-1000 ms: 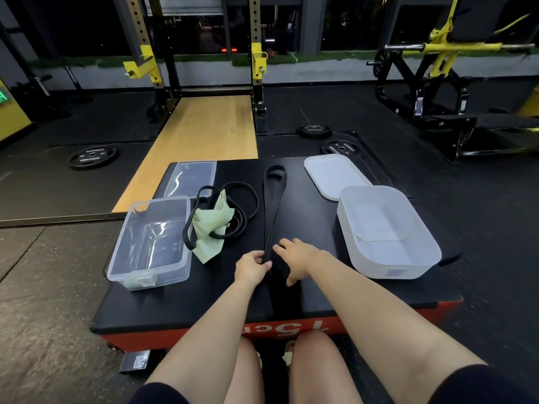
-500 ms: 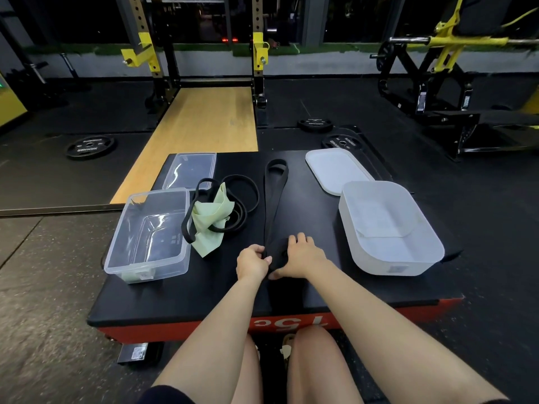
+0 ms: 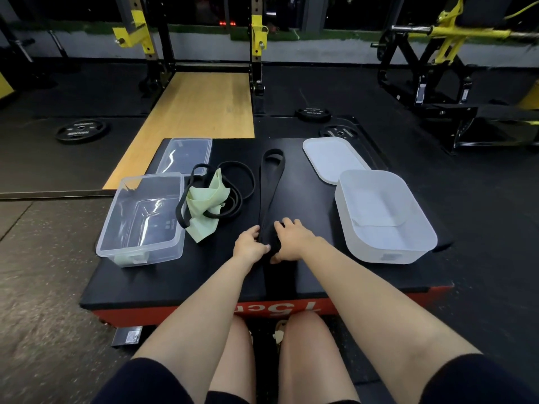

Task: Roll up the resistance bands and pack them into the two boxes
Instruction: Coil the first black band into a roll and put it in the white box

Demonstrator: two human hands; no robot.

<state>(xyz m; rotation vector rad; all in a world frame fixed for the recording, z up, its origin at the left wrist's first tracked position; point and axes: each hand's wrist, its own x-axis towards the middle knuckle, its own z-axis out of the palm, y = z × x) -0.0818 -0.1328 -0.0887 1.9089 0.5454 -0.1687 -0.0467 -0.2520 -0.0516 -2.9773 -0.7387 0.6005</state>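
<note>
In a gym, we kneel at a black padded plyo box and work the near end of a wide black resistance band, which lies stretched straight away from us down the middle of the pad, its far loop open near the back edge; our left hand grips the small roll from its left side, fingers curled round it, and our right hand clamps it from the right, thumb tucked under and fingers bent over the top. The roll is barely begun, we judge; most of the band is still flat. The risk from here is springy rubber: if either grip loosens, the coil may unwind; if we push unevenly, it may wander sideways and come out as a cone, too bulky for a box. A tangle of thin black bands and a pale green band sits just to the left, near enough to snag a drifting roll. The clear plastic box waits at left and the white box at right, both open, their lids lying behind them.
</note>
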